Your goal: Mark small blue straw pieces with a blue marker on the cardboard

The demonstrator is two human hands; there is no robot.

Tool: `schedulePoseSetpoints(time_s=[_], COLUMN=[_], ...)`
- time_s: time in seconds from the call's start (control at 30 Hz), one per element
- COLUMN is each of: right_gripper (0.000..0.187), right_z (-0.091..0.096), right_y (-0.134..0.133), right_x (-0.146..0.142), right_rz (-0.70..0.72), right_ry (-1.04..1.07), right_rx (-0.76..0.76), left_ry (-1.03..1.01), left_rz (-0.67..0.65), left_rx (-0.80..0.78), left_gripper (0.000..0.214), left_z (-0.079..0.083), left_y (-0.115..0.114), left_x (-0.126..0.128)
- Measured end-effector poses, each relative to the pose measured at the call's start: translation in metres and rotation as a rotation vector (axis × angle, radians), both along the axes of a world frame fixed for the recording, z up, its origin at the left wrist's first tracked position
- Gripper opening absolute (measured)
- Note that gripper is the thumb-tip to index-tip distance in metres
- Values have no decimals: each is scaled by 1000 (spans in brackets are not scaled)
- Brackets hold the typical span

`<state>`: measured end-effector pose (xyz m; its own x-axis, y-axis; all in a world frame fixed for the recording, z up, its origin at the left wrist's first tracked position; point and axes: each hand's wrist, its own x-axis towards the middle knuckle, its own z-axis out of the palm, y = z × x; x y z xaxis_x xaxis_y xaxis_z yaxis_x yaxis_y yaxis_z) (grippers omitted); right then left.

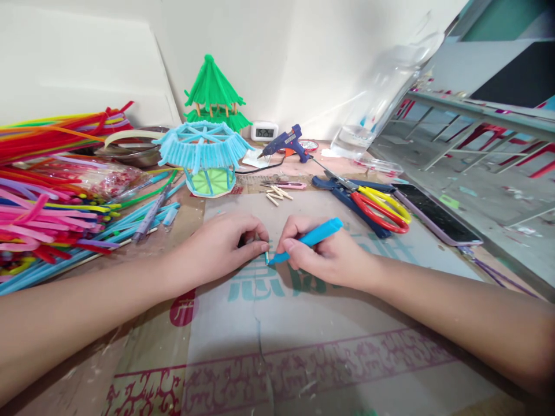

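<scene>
My right hand (323, 254) is closed round a blue marker pen (318, 232), its tip down and to the left. That tip meets or nearly meets a short thin stick (266, 258), which my left hand (232, 245) pinches between thumb and fingers. Blue colour shows on part of the stick. Both hands rest over a printed board (225, 329) under a clear sheet. Just beyond them lie several short pale wooden sticks (280, 194). Farther back stands a light-blue pipe-cleaner pavilion (203, 153), with a green pointed-roof model (211, 86) behind it.
Bundles of coloured pipe cleaners (52, 214) fill the left side. At the back are a blue glue gun (286, 143), a small digital clock (264, 132) and a pink craft knife (288, 185). Red-and-yellow-handled scissors (377, 208), dark blue pliers (359, 205) and a phone (437, 212) lie on the right.
</scene>
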<state>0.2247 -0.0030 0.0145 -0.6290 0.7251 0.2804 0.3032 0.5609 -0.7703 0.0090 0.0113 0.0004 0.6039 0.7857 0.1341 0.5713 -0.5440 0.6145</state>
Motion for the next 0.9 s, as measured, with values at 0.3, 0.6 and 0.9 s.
schedulePoseSetpoints(time_s=[0.3, 0.6, 0.9], right_gripper=[15, 16, 16], right_z=[-1, -2, -2], right_y=[1, 2, 2], right_x=[0, -2, -2], right_rz=[-21, -74, -68], right_ry=[-21, -7, -4], right_rx=[6, 36, 43], left_ry=[9, 5, -1], left_rz=[8, 12, 16], left_rx=[-7, -8, -22], left_gripper=[18, 18, 17], left_z=[0, 1, 1], left_y=[0, -1, -1], left_x=[1, 0, 0])
